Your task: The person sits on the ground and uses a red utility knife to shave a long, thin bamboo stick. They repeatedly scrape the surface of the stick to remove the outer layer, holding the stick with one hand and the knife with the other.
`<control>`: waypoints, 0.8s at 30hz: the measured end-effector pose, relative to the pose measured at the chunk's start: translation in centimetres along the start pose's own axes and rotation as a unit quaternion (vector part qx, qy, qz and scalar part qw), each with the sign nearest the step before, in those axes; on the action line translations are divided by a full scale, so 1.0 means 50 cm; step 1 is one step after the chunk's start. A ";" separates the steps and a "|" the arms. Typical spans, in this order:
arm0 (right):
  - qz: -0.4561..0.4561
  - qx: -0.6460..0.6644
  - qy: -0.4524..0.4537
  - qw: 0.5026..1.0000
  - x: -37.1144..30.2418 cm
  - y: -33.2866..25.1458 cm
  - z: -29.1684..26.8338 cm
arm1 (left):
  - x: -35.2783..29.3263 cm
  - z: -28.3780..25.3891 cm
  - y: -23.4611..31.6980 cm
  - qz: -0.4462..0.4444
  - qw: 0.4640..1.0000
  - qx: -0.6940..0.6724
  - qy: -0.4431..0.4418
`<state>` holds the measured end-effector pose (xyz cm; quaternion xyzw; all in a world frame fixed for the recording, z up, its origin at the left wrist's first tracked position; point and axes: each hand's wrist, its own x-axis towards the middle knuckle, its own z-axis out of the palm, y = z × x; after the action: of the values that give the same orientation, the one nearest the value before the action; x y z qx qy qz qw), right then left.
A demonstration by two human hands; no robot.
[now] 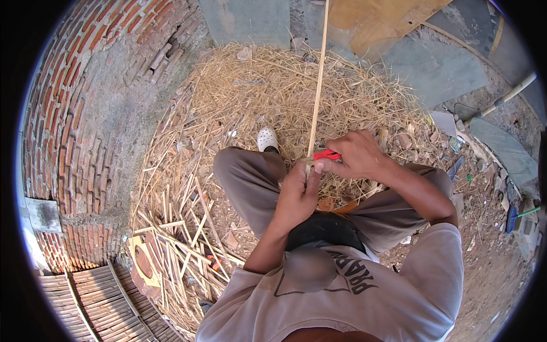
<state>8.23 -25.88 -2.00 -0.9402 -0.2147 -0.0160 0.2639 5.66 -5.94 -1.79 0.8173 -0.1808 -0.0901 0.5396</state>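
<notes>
A: Which way does the pale strip [319, 82] lie from the hands?

B: Straight out ahead of the person. Its near end is down at the fingers, in front of the lap, and its long axis runs away up the view, leaning slightly to the right, until it passes out at the top edge.

A: So which hand is nearer to it?

B: The left hand [298, 187]. It sits right at the near end, coming up from below, thumb and fingers drawn together around that end. The right hand [360, 155] comes in from the right side, a little higher up the view, with its fingers bent around a small red tool [327, 154].

A: And how does the tool stand to the strip?

B: Crosswise. The red body points left, roughly square to the strip, with its tip just by the near end. Whether it touches the strip I can't say; the fingers crowd that spot and it's small in this view.

A: Are the hands apart?

B: Barely. The right thumb comes close beside the left one, so both are working in one tight place, neither spread wide.

A: What's under the strip?

B: The dry straw [245, 85] spread over the ground beyond the knees. A loose pile of similar strips [191, 251] lies to the person's left, well apart from both hands.
</notes>
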 end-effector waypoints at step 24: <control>-0.012 -0.018 0.093 0.995 -0.002 -0.002 0.022 | -0.008 -0.008 0.018 0.011 1.000 -0.009 0.016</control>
<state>8.00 -25.29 -2.89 -0.9368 -0.1998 -0.1104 0.2652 5.28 -5.76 -0.82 0.8114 -0.1805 -0.0722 0.5512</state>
